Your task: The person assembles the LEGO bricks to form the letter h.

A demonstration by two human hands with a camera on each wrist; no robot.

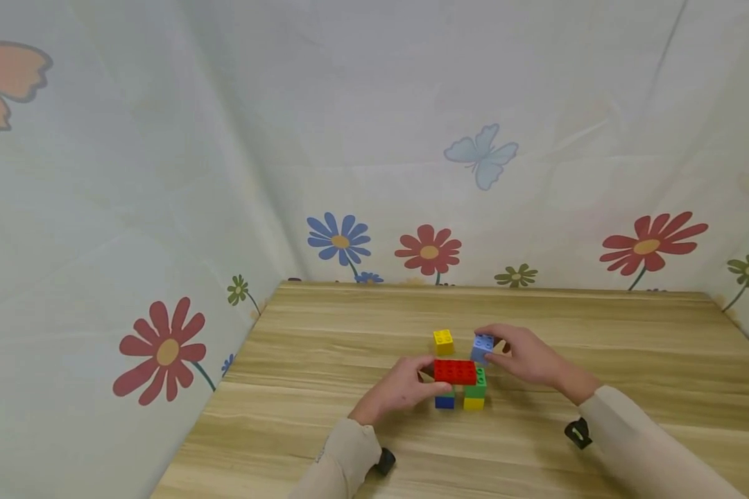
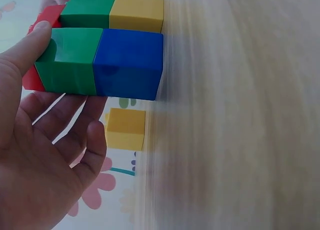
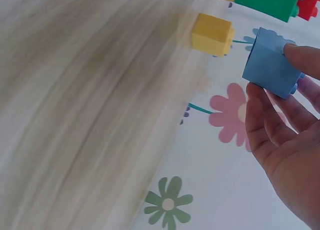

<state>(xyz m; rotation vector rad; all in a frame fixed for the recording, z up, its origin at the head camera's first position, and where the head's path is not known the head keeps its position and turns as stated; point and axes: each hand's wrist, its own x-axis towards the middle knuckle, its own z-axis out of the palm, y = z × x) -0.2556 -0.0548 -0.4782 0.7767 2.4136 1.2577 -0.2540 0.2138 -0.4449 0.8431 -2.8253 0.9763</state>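
Observation:
My left hand [image 1: 406, 384] grips the left end of a long red toy building brick [image 1: 455, 372], which bridges two short stacks. The left stack is a green brick [image 2: 70, 59] on a dark blue brick [image 1: 445, 402]. In the right stack, a green brick [image 1: 476, 388] sits on a yellow brick [image 1: 474, 403], and some of the green studs show beyond the red brick. My right hand [image 1: 530, 355] pinches a light blue brick [image 1: 483, 348] between thumb and fingers, held off the table just behind the right stack. The left wrist view shows my thumb pressing the red and green bricks.
A loose yellow brick [image 1: 443, 342] stands on the wooden table [image 1: 324, 346] behind the bridge, left of the light blue brick. A white cloth wall [image 1: 374, 138] printed with flowers and butterflies rises at the table's back and left edges.

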